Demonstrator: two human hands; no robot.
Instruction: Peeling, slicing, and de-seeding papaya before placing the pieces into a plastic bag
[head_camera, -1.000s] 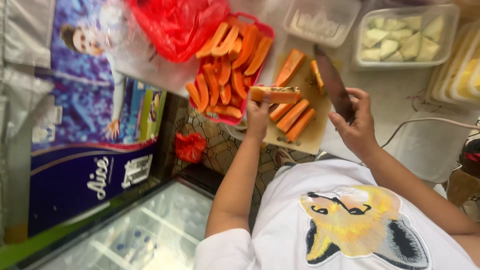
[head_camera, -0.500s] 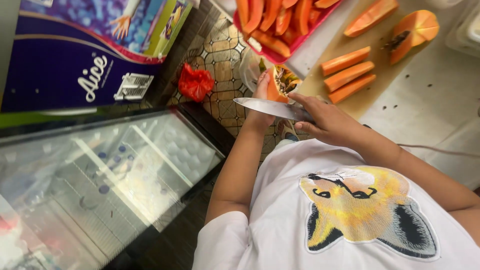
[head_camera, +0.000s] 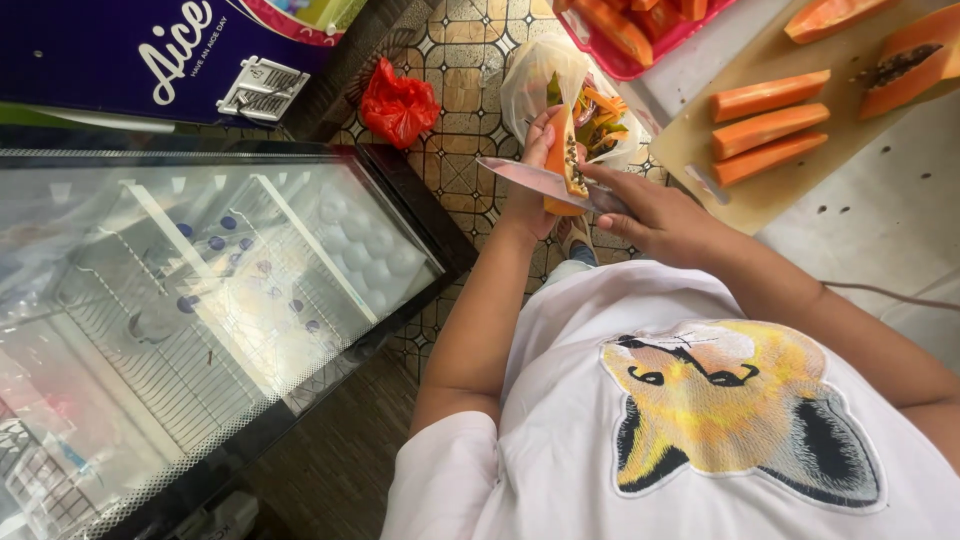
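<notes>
Now, by labels:
Left hand (head_camera: 535, 185): fingers curled round a papaya slice (head_camera: 563, 165), held upright, seeds facing the knife.
Right hand (head_camera: 660, 215): fingers closed on the handle of a knife (head_camera: 545, 183); the blade lies flat across the slice.
Papaya slice: between the left fingers and the blade, just above a clear plastic bag (head_camera: 565, 90) of peelings.
Cutting board (head_camera: 790, 185): right of the bag, three orange strips on it.
Red tray (head_camera: 650, 45): beside the board.
Red bag (head_camera: 398, 102): left of the plastic bag, on the tiled floor.
</notes>
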